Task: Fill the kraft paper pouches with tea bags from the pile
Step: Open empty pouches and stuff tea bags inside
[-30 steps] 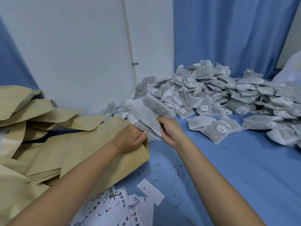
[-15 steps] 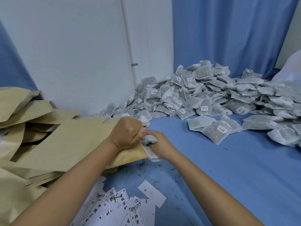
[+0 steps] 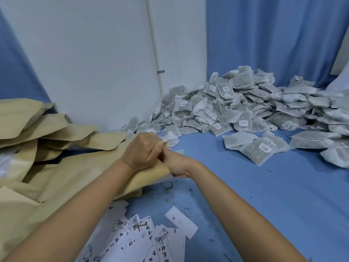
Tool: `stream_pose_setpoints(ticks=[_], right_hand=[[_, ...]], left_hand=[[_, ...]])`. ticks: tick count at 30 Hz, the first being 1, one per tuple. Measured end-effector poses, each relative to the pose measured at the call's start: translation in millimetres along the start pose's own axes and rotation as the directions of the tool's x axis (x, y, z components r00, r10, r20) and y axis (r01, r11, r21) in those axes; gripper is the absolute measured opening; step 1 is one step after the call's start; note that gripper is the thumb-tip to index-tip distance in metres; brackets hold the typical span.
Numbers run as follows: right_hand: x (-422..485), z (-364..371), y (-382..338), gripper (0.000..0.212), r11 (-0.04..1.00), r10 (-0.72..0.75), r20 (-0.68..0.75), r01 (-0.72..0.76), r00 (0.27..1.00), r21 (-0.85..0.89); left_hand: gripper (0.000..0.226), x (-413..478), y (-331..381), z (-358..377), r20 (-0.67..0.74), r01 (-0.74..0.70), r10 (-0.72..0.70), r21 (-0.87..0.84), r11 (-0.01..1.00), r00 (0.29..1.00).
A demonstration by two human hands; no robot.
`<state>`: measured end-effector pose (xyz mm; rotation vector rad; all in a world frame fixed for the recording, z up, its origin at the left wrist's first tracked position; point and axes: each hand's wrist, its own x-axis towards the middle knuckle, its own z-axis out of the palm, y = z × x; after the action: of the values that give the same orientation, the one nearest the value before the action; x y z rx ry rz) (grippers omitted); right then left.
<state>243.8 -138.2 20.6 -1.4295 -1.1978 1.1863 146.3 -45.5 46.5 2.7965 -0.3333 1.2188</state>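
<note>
Hands: left hand [image 3: 142, 150] is pinching kraft pouch [image 3: 149, 178] mouth | right hand [image 3: 176, 165] is pushing leftward inside, fingers hidden, can't tell grip

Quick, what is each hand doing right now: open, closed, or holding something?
Left hand: closed, grips the open end of the paper pouch.
Right hand: fingers hidden at the pouch; cannot be told.

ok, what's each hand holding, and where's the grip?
Left hand grips the kraft pouch at its mouth. Right hand is at the same mouth; its hold is hidden.
</note>
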Motion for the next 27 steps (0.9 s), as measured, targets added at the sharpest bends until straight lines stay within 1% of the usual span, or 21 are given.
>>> stream_pose_setpoints(ticks=[1, 4, 5, 6, 7, 8, 9, 10, 11, 12, 13, 14, 16, 18, 20, 21, 22, 24, 25, 26, 27], right_hand=[[1.2, 2.7, 2.6, 0.036, 0.999, 0.034, -0.046, -0.034, 0.998, 0.009], [3.7, 15.9, 6.3, 0.036, 0.995, -0.026, -0.173, 0.041, 0.985, 0.086], [7.2, 12.0, 4.8, 0.036, 0.990, -0.033, -0.195, 0.059, 0.980, 0.129], [6.4, 5.7, 2.6, 0.033, 0.981, -0.042, -0.134, 0.067, 0.990, 0.181], [6.4, -7.1, 4.7, 0.028, 0.973, -0.096, -0.058, 0.106, 0.994, 0.204], [9.0, -24.1, 12.9, 0.026, 0.956, -0.165, -0.096, 0.183, 0.982, 0.230], [6.8, -47.1, 20.7, 0.023, 0.942, -0.187, -0.219, 0.237, 0.958, 0.236], [2.7, -72.5, 33.1, 0.022, 0.964, -0.161, -0.426, 0.234, 0.890, 0.125], [-3.1, -99.8, 50.0, 0.024, 0.991, -0.135, -0.631, 0.113, 0.764, -0.075], [-9.2, -124.8, 71.0, 0.029, 0.955, -0.136, -0.764, -0.122, 0.631, -0.271], [-16.5, -146.9, 91.5, 0.037, 0.852, -0.148, -0.829, -0.357, 0.539, -0.384], [-21.7, -164.6, 109.2, 0.047, 0.736, -0.133, -0.859, -0.531, 0.495, -0.420], [-30.1, -187.9, 133.6, 0.067, 0.577, -0.029, -0.881, -0.712, 0.472, -0.400], [-36.0, -200.0, 146.5, 0.070, 0.511, 0.022, -0.882, -0.764, 0.470, -0.394], [-34.9, -209.0, 152.9, 0.054, 0.533, -0.060, -0.898, -0.747, 0.436, -0.398], [-33.7, -211.4, 153.0, 0.047, 0.579, -0.124, -0.907, -0.713, 0.402, -0.395], [-32.6, -211.2, 151.5, 0.041, 0.640, -0.204, -0.916, -0.661, 0.345, -0.392], [-30.3, -205.9, 143.1, 0.028, 0.747, -0.392, -0.903, -0.512, 0.177, -0.425], [-27.2, -204.5, 137.1, 0.025, 0.755, -0.487, -0.867, -0.450, 0.103, -0.477], [-21.5, -206.0, 131.8, 0.027, 0.716, -0.567, -0.820, -0.445, 0.079, -0.538], [-12.4, -209.7, 127.8, 0.032, 0.663, -0.604, -0.788, -0.472, 0.121, -0.581]], left_hand=[[0.050, 7.3, 9.1, 10.2, 0.019, -0.056, 0.056, 0.004, 0.998, 0.998], [0.041, 26.8, 24.8, 28.7, 0.078, -0.188, 0.184, 0.049, 0.981, 0.980], [0.041, 26.9, 19.5, 24.1, 0.095, -0.194, 0.187, 0.066, 0.979, 0.978], [0.044, 23.7, 11.7, 16.3, 0.109, -0.177, 0.168, 0.078, 0.981, 0.980], [0.050, 18.7, 3.4, 7.3, 0.109, -0.149, 0.139, 0.086, 0.985, 0.984], [0.059, 13.6, -4.4, 0.0, 0.106, -0.121, 0.111, 0.090, 0.989, 0.988], [0.065, 9.4, -8.8, -3.5, 0.102, -0.099, 0.089, 0.096, 0.990, 0.991], [0.068, 7.4, -10.7, -1.9, 0.099, -0.092, 0.081, 0.108, 0.990, 0.992], [0.068, 8.9, -9.6, 3.8, 0.100, -0.099, 0.086, 0.126, 0.987, 0.991], [0.064, 12.0, -7.3, 13.2, 0.108, -0.119, 0.105, 0.141, 0.983, 0.989], [0.058, 16.8, -3.2, 24.8, 0.124, -0.150, 0.132, 0.146, 0.978, 0.983], [0.054, 22.1, 1.1, 37.0, 0.148, -0.183, 0.162, 0.144, 0.972, 0.976], [0.054, 35.8, 8.6, 60.5, 0.194, -0.238, 0.211, 0.127, 0.963, 0.958], [0.052, 49.9, 13.8, 79.9, 0.217, -0.264, 0.234, 0.122, 0.957, 0.948], [0.052, 59.7, 15.6, 94.1, 0.231, -0.271, 0.238, 0.124, 0.955, 0.943], [0.052, 62.5, 14.8, 99.3, 0.237, -0.266, 0.232, 0.122, 0.956, 0.943], [0.053, 64.1, 13.1, 103.1, 0.240, -0.256, 0.222, 0.120, 0.959, 0.945], [0.053, 64.2, 9.4, 107.9, 0.240, -0.235, 0.201, 0.121, 0.964, 0.950], [0.053, 63.5, 7.1, 109.4, 0.237, -0.227, 0.193, 0.126, 0.966, 0.952], [0.053, 63.1, 5.3, 110.6, 0.235, -0.224, 0.188, 0.135, 0.965, 0.954], [0.052, 63.9, 2.1, 112.4, 0.234, -0.224, 0.187, 0.145, 0.964, 0.954]])
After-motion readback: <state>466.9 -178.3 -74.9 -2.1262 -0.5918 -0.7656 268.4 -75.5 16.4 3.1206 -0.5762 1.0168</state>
